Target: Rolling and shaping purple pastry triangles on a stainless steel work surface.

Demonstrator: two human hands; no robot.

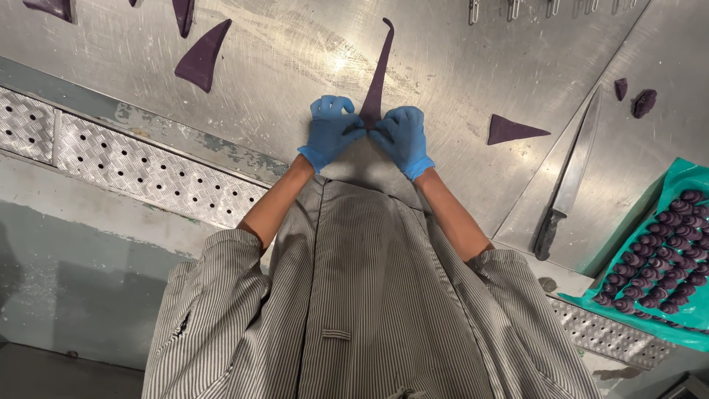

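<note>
A long, thin triangle of dark purple dough (377,70) lies on the steel worktable (295,52), its narrow tip pointing away from me. My left hand (330,131) and my right hand (402,139), both in blue gloves, pinch the wide near end of this triangle from either side. The fingertips of the two hands almost meet over the dough's base.
More purple dough triangles lie at the left (201,56) and right (513,130). A large knife (572,174) with a black handle rests on the table at right. A teal tray (683,185) holds several rolled purple pieces (661,255). Two small dough lumps (642,102) sit far right.
</note>
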